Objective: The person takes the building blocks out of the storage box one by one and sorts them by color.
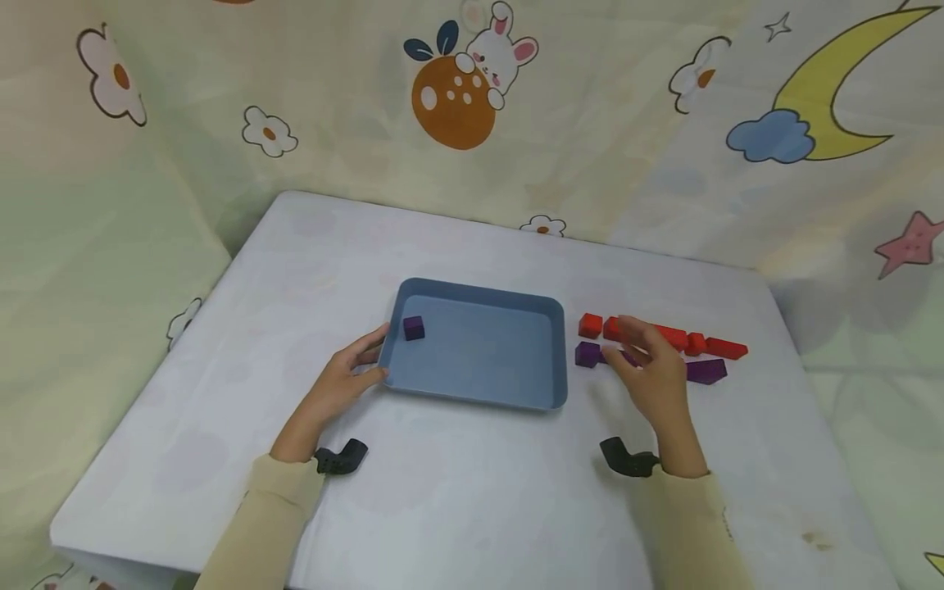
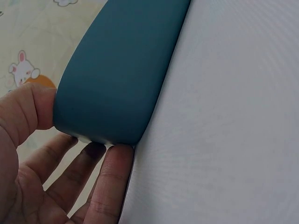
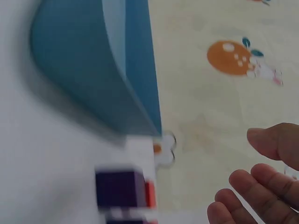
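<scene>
A shallow blue tray [image 1: 479,348] lies on the table, with one purple cube [image 1: 414,328] inside near its left wall. My left hand [image 1: 342,381] touches the tray's left end, its thumb by the near corner and its fairly straight fingers against the outer wall. To the right of the tray, my right hand [image 1: 652,373] hovers over two rows of blocks, thumb and fingers apart with nothing between them. Red blocks [image 1: 591,325] form the far row. Purple blocks [image 1: 587,355] form the near row, partly hidden behind the right hand.
The table [image 1: 472,492] has a white cover. Behind it and at its sides hangs a patterned cloth [image 1: 339,106]. A black wrist mount [image 1: 342,457] sits at the left cuff, and another black mount [image 1: 628,459] at the right.
</scene>
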The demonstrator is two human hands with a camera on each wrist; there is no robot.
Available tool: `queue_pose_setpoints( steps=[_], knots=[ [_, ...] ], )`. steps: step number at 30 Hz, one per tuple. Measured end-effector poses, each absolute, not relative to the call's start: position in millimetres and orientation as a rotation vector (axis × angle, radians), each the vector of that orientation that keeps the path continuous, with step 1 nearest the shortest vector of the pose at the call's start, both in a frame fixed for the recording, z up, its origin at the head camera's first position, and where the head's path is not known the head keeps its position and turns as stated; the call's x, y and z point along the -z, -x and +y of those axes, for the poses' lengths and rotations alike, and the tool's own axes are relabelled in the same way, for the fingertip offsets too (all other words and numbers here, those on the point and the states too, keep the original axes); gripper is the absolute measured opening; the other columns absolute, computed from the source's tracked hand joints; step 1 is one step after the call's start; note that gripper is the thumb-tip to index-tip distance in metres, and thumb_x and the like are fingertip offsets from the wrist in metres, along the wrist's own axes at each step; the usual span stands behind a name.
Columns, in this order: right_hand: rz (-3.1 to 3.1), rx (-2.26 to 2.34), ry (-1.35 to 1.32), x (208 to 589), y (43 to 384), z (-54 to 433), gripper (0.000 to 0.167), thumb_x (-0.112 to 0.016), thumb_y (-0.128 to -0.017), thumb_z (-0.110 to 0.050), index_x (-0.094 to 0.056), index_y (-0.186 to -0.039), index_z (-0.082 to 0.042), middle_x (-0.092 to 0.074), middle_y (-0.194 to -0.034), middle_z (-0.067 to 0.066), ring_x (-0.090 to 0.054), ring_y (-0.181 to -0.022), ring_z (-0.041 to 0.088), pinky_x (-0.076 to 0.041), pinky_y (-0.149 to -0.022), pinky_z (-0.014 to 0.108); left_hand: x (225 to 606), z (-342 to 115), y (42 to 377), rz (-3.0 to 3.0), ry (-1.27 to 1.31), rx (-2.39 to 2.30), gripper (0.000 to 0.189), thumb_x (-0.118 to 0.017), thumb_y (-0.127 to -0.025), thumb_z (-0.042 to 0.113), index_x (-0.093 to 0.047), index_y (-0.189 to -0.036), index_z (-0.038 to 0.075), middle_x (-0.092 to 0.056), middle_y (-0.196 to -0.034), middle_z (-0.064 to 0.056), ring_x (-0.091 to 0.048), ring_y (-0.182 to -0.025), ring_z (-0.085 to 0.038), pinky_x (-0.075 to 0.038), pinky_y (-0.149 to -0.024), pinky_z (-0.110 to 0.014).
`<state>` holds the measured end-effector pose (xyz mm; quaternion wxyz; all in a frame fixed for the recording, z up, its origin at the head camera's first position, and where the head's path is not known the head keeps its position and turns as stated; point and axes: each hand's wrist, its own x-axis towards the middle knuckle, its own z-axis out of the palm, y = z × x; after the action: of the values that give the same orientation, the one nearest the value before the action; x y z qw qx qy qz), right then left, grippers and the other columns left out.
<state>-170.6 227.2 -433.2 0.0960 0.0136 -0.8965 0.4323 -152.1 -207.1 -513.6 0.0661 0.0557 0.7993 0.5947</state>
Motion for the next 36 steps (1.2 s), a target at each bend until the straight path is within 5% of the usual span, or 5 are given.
queue_pose_setpoints(
  steps=[7, 19, 36],
  knots=[
    [-2.589, -1.49, -0.202, 449.7, 180.2, 165.9, 0.051, -0.079, -0.097, -0.001, -0.061, -0.144, 0.006, -0.067, -0.143, 0.025, -0.064, -0.134, 0.039, -0.049, -0.108, 0.041, 514.8, -207.2, 153.2, 2.411, -0.167, -1.794, 0.073, -0.064, -0.1, 0.002, -0.038, -0.168, 0.008, -0.049, -0.162, -0.027, -0.053, -0.141, -0.043, -0.048, -0.106, -0.049],
    [-2.529, -1.761, -0.257, 467.2, 192.7, 77.1, 0.044, -0.085, -0.093, -0.005, -0.069, -0.133, 0.007, -0.072, -0.134, 0.023, -0.068, -0.127, 0.038, -0.055, -0.105, 0.044, 516.9, -207.3, 154.3, 2.398, -0.181, -1.808, 0.073, -0.064, -0.1, 0.002, -0.037, -0.169, 0.007, -0.049, -0.162, -0.027, -0.052, -0.143, -0.044, -0.044, -0.11, -0.057],
    [-2.675, -1.876, -0.101, 484.8, 211.2, -4.1, 0.054, -0.088, -0.092, -0.014, -0.066, -0.136, 0.008, -0.071, -0.134, 0.024, -0.069, -0.126, 0.037, -0.055, -0.105, 0.041, 517.0, -208.3, 155.0, 2.396, -0.152, -1.806, 0.074, -0.065, -0.099, 0.003, -0.038, -0.169, 0.009, -0.051, -0.161, -0.024, -0.054, -0.142, -0.043, -0.045, -0.112, -0.058]
  ],
)
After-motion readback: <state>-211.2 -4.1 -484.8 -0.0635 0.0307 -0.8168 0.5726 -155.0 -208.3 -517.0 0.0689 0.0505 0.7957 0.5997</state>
